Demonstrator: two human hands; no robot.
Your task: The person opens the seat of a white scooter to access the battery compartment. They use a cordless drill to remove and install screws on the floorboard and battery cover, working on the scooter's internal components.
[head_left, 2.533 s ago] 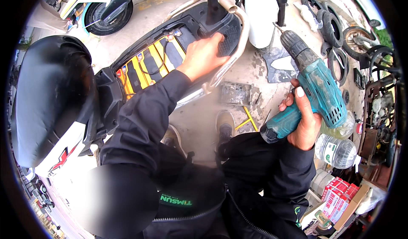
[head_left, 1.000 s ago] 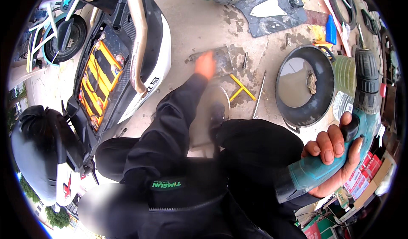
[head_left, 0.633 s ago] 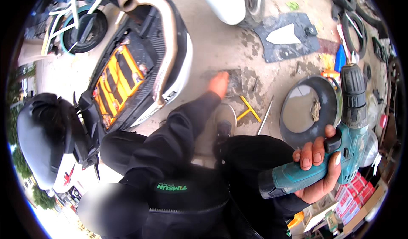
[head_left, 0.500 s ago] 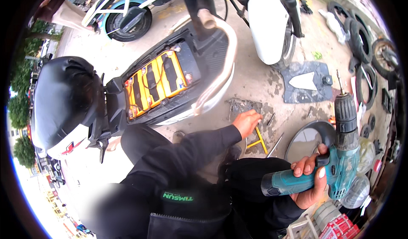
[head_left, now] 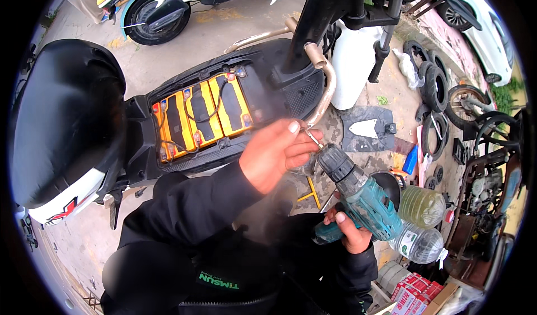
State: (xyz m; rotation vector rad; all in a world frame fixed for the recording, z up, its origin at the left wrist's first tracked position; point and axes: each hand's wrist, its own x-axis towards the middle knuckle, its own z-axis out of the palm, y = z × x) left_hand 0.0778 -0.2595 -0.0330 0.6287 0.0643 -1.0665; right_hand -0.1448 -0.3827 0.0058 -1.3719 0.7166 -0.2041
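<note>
My right hand is wrapped round the handle of a teal and black cordless drill, which points up and left. A thin metal bit sticks out of its black chuck. Around the tip of that bit, the fingers of my left hand are pinched together; a small piece at the fingertips is too tiny to name. Just beyond lies the scooter's open footboard compartment, where several yellow and black batteries sit side by side, joined by dark wires.
A bent metal tube bar rises beside the footboard. On the ground lie a dark panel, a yellow-handled tool and old tyres. Large plastic bottles stand at the right, near red and white boxes. The black seat is at left.
My left hand has come up from the ground to the bit's tip. The drill has moved left and tilted toward the scooter, still in my right hand. The view has shifted.
</note>
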